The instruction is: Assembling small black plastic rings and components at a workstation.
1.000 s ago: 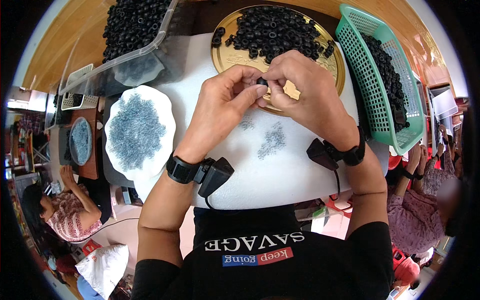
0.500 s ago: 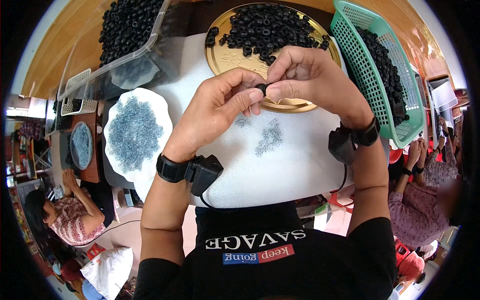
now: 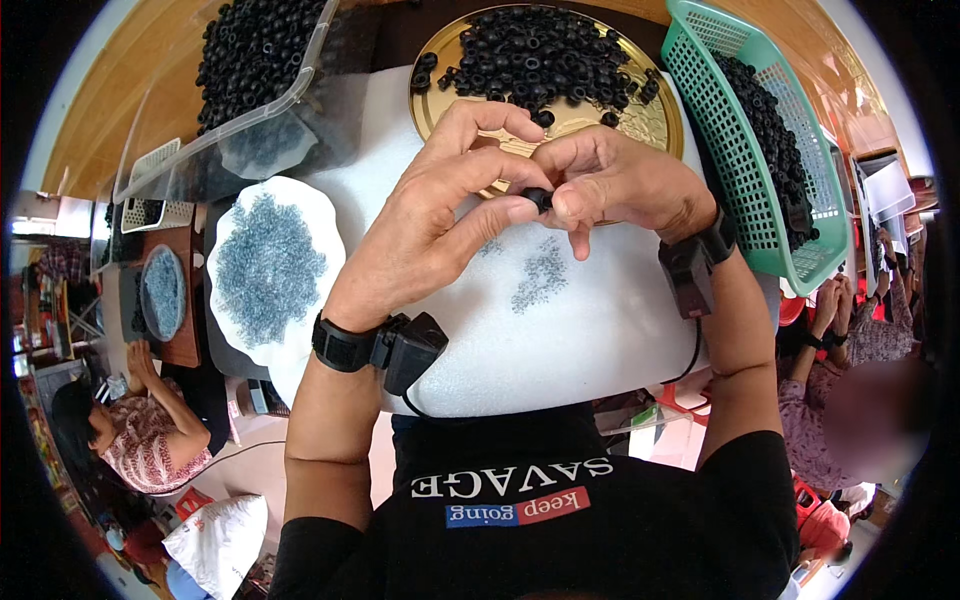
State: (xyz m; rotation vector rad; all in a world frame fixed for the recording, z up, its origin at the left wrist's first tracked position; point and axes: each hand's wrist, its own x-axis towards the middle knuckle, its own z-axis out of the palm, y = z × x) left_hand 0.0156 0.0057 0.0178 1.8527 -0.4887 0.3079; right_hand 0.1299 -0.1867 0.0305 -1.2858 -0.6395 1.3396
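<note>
White foam sheeting (image 3: 610, 330) spreads below, perhaps against rolling. Over it, the left hand (image 3: 432, 205) pinches a black bead-like piece (image 3: 540, 199) between thumb and finger; the right hand (image 3: 625, 185) curls beside it, its grip unclear. A gold tray (image 3: 436, 110) presumably keeps black rings (image 3: 540, 55) within reach.

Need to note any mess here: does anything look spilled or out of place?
Loose small grey bits lie in patches on the white work surface; with similar bits heaped in the scalloped white dish, these look spilled, though they may be there deliberately.
</note>
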